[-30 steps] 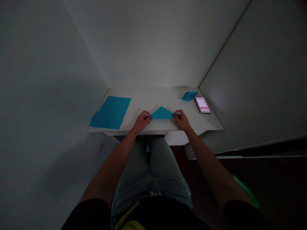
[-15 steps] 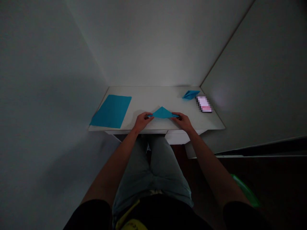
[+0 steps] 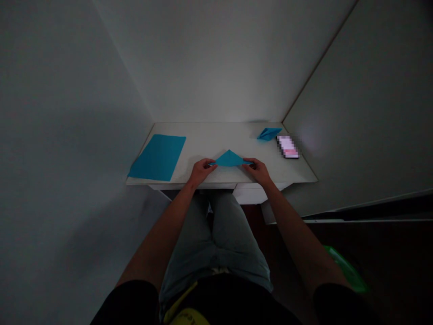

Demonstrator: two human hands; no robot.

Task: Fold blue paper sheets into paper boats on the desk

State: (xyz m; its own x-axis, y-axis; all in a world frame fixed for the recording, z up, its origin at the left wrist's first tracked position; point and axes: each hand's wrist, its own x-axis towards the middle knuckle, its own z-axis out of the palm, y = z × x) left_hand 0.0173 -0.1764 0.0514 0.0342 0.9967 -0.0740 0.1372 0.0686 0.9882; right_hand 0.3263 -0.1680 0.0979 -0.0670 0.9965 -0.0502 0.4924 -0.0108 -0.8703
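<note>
A blue paper folded into a low triangle (image 3: 230, 159) lies near the front edge of a small white table (image 3: 219, 137). My left hand (image 3: 200, 170) pinches its left corner with fingers curled. My right hand (image 3: 257, 169) pinches its right corner the same way. The triangle's point faces away from me. The room is dim, so fine folds do not show.
A flat sheet of blue paper (image 3: 157, 156) lies at the table's left end. A finished folded blue paper shape (image 3: 268, 133) sits at the back right, beside a lit phone (image 3: 288, 147). Walls close in on three sides. Something green (image 3: 345, 268) is on the floor at right.
The triangle now looks flatter and lower than a second ago, and both hands have shifted slightly toward the paper's base corners.
</note>
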